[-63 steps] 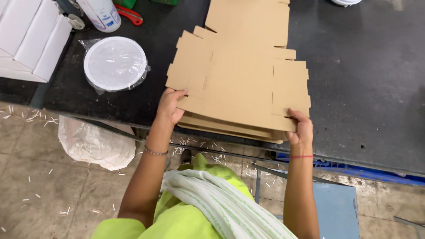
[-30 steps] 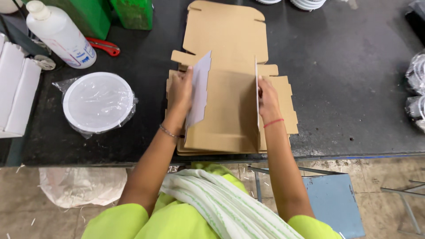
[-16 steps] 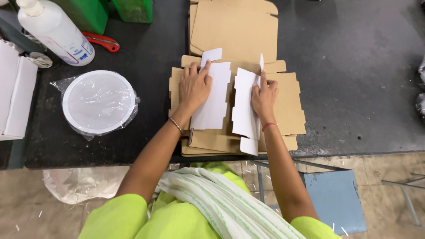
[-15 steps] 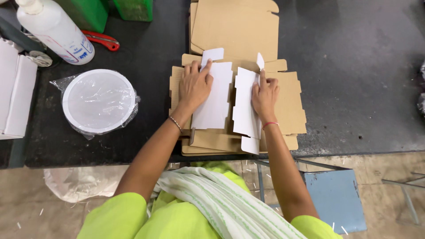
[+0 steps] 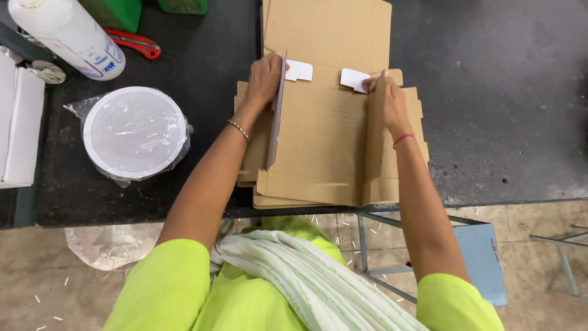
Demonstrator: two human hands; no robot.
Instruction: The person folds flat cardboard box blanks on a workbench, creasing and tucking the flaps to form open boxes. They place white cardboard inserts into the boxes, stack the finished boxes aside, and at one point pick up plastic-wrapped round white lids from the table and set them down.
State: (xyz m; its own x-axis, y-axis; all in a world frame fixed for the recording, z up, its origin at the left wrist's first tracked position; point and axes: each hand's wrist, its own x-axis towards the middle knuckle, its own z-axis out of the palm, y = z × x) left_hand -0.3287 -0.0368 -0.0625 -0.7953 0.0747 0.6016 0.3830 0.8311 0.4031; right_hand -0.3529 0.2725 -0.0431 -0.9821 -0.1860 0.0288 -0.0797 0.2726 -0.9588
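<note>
cardboard box blank: brown corrugated, top sheet of a flat stack, on black table at near edge, centre of view
side flaps: both stood up on edge, left flap near vertical, right flap raised too; small white tabs show at the far ends
left hand: fingers wrapped over far end of left flap, clamped on it; thin bracelet on wrist
right hand: closed on far end of right flap, fingertips at the white tab; red thread on wrist
more blanks: lying flat further back, touching the stack
round white lid in plastic wrap: left of stack, near but apart
white bottle: far left, lying tilted
red-handled tool: just beside bottle
white boxes: left edge of table
blue stool: on floor under table, right side
</note>
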